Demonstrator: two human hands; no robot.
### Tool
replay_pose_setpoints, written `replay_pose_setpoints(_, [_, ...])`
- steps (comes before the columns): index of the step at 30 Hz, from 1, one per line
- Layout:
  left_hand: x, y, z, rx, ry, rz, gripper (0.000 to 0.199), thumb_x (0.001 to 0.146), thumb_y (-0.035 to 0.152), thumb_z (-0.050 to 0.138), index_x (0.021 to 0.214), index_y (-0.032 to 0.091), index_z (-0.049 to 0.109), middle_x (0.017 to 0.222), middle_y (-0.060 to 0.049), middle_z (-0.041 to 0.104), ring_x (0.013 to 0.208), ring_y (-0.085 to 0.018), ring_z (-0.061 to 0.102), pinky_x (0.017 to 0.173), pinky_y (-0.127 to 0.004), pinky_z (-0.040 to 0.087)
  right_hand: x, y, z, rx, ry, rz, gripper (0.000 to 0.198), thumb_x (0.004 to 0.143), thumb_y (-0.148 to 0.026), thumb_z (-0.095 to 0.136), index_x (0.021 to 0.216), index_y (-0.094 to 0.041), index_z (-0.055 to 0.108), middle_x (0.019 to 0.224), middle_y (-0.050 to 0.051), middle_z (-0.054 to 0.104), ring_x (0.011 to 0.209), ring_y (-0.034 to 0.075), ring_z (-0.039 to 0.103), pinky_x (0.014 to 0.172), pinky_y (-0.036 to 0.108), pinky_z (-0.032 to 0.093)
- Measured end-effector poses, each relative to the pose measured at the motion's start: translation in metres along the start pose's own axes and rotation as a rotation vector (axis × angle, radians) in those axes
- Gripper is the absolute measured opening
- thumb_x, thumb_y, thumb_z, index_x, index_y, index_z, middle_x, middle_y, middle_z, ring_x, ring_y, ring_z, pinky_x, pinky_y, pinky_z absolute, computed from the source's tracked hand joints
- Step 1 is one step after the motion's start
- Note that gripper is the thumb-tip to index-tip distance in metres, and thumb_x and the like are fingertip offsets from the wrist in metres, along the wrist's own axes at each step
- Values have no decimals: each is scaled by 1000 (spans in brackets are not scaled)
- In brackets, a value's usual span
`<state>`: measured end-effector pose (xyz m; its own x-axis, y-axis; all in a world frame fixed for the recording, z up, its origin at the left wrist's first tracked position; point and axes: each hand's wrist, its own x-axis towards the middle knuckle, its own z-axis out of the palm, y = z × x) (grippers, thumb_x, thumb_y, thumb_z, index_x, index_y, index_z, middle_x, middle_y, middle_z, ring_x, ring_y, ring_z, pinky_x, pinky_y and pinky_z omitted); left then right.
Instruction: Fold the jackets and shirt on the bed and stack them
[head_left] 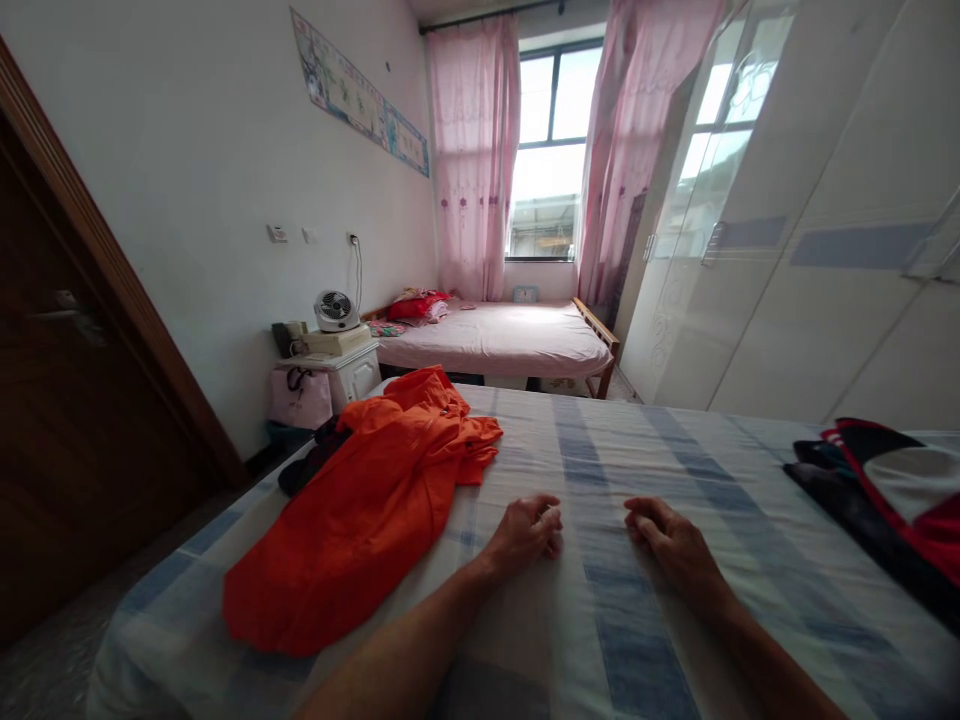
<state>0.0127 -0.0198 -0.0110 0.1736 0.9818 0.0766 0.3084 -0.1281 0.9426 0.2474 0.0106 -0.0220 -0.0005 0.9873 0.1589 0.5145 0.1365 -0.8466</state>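
My left hand [529, 527] is over the striped bed sheet [577, 460], its fingers curled in a loose fist with nothing seen in them. To its left lies a crumpled orange garment [367, 510], not touched by the hand. My right hand [667, 540] is a short way to the right over the same sheet. Its fingers are also curled in, and no object shows in them. A gap of bare sheet separates the two hands.
Folded dark and red clothes [885, 490] lie at the bed's right edge. Something black [311, 465] sits behind the orange garment. Beyond stand a white nightstand [356, 375] with a fan [336, 311], a second bed [510, 335] and a tall wardrobe [795, 330].
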Motion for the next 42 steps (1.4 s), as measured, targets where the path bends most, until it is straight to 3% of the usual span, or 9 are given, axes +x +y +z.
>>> replay_pose_setpoints(4, [2, 19, -37, 313, 273, 145, 31, 87, 28, 45, 112, 19, 62, 105, -7, 66, 89, -16, 64, 83, -31, 52, -1, -2, 2, -30, -10, 2, 35, 71, -40, 46, 93, -19, 64, 74, 2, 69, 63, 18, 61, 64, 31, 47])
replay_pose_setpoints(7, [7, 32, -88, 554, 544, 157, 35, 88, 24, 41, 119, 15, 57, 129, -11, 54, 123, -21, 47, 107, -38, 35, -4, -6, 2, -43, 3, -11, 33, 72, -39, 44, 91, -20, 64, 73, 1, 68, 64, 18, 61, 65, 31, 47])
replay_pose_setpoints(10, [9, 34, -138, 771, 738, 73, 39, 87, 25, 43, 120, 10, 56, 134, -18, 47, 130, -29, 38, 110, -47, 27, -7, -14, 3, -39, 30, -16, 31, 71, -38, 44, 87, -21, 64, 72, 1, 68, 64, 18, 62, 65, 30, 47])
replay_pose_setpoints(14, [6, 21, -173, 989, 810, -62, 42, 84, 31, 50, 116, 5, 59, 118, -24, 58, 117, -37, 49, 98, -52, 37, -9, -18, 4, -17, 54, -28, 29, 70, -36, 43, 84, -22, 64, 73, 2, 69, 67, 19, 63, 65, 30, 47])
replay_pose_setpoints(18, [6, 11, -181, 1109, 812, -159, 48, 85, 38, 48, 115, 3, 61, 111, -25, 62, 107, -38, 55, 87, -50, 43, -7, -17, 3, -11, 19, -24, 30, 69, -35, 42, 85, -22, 64, 72, 2, 68, 65, 19, 62, 65, 30, 47])
replay_pose_setpoints(23, [13, 18, -183, 1118, 692, -232, 33, 88, 28, 41, 100, 17, 69, 94, -14, 71, 88, -30, 65, 72, -38, 46, -5, -15, 3, -11, -17, -23, 31, 69, -35, 40, 87, -21, 61, 71, 1, 66, 64, 18, 61, 64, 29, 46])
replay_pose_setpoints(28, [20, 36, -164, 1127, 601, -162, 28, 88, 29, 42, 88, 20, 69, 85, -8, 71, 80, -22, 65, 65, -28, 43, -6, -14, 4, -42, -4, -73, 30, 70, -35, 40, 87, -22, 60, 73, 2, 67, 64, 18, 61, 65, 29, 46])
replay_pose_setpoints(34, [18, 42, -157, 1202, 754, -99, 32, 88, 30, 40, 107, 13, 60, 114, -18, 59, 110, -33, 51, 87, -43, 41, -7, -14, 4, -57, 3, -57, 30, 70, -34, 39, 86, -21, 62, 73, 3, 68, 67, 19, 62, 65, 29, 45])
replay_pose_setpoints(42, [13, 28, -185, 1096, 761, -115, 25, 83, 23, 41, 82, 14, 64, 91, -19, 64, 92, -34, 58, 76, -48, 44, -8, -15, 4, -48, -2, -87, 27, 72, -33, 39, 84, -22, 61, 70, 1, 68, 66, 19, 62, 65, 30, 45])
